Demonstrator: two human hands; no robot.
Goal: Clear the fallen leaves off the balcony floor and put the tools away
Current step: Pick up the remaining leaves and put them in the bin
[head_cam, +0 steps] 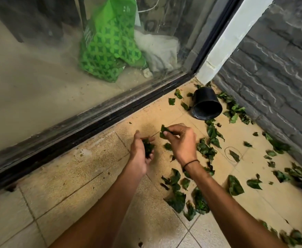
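Upper left of the frame: a dusty glass door (pixel 39 72) on a dark track (pixel 86 126). Behind the glass stood a green patterned bag (pixel 107 45), with a white cloth bundle (pixel 159 51) just beside it on the right.

Lower left: tan floor tiles (pixel 61 185), gritty, mostly bare of leaves.

Centre: the left hand (pixel 140 153) was cupped, fingers curled around a small wad of dark green leaves (pixel 148 147). Close to its right, the right hand (pixel 182 140) pinched a single leaf (pixel 164 130) between thumb and fingertips. A thin black band (pixel 190 162) circled that wrist. Both hands were held above the tiles.

Right of centre: a black plastic pot (pixel 206 104) lay on its side in the corner, mouth toward the viewer.

Right and lower right: loose leaves on the floor (pixel 236 185) were scattered from the pot along the foot of the grey stone wall (pixel 275 68) and down to the bottom edge. A thin loop, perhaps wire or string (pixel 226 154), lay around one of them.
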